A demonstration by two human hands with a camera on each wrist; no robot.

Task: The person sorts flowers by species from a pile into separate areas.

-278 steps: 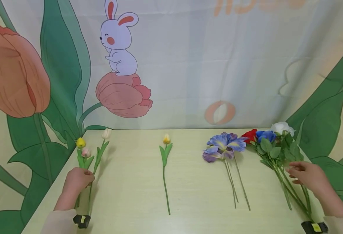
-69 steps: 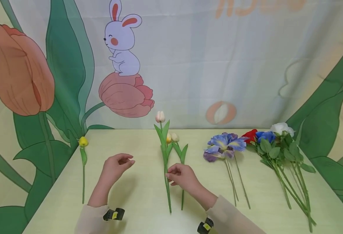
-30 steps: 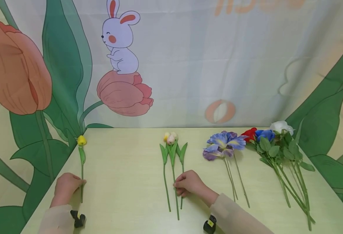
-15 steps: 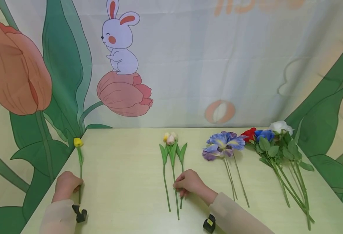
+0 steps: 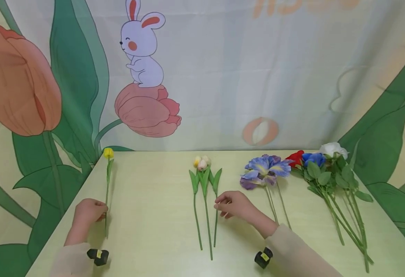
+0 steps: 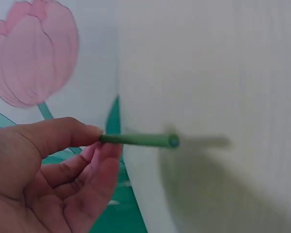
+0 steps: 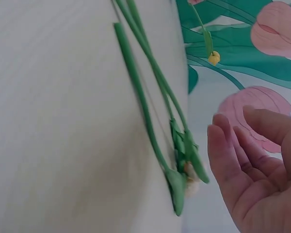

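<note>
At the table's left side my left hand (image 5: 90, 211) pinches the stem of a yellow tulip (image 5: 108, 154). In the left wrist view, thumb and fingertips hold that green stem (image 6: 140, 141) off the surface, its cut end pointing away from the hand. My right hand (image 5: 235, 204) hovers over the middle of the table with relaxed fingers and nothing between them. Beside it lie three tulips: a yellow-orange one (image 5: 196, 161), a pink one (image 5: 202, 165) and a cream one (image 5: 207, 159). The right wrist view shows their stems (image 7: 140, 92) apart from the hand.
Purple-blue irises (image 5: 264, 169) lie right of the tulips. Farther right is a pile of roses: red (image 5: 295, 158), blue (image 5: 314, 158) and white (image 5: 333, 149), stems toward the front. A printed curtain (image 5: 206, 77) hangs behind the pale table (image 5: 147, 215).
Over several seconds the pink and cream tulips came from the left to the middle. My right hand has let go of the pink tulip; my left has lifted the yellow one and moved it rightward.
</note>
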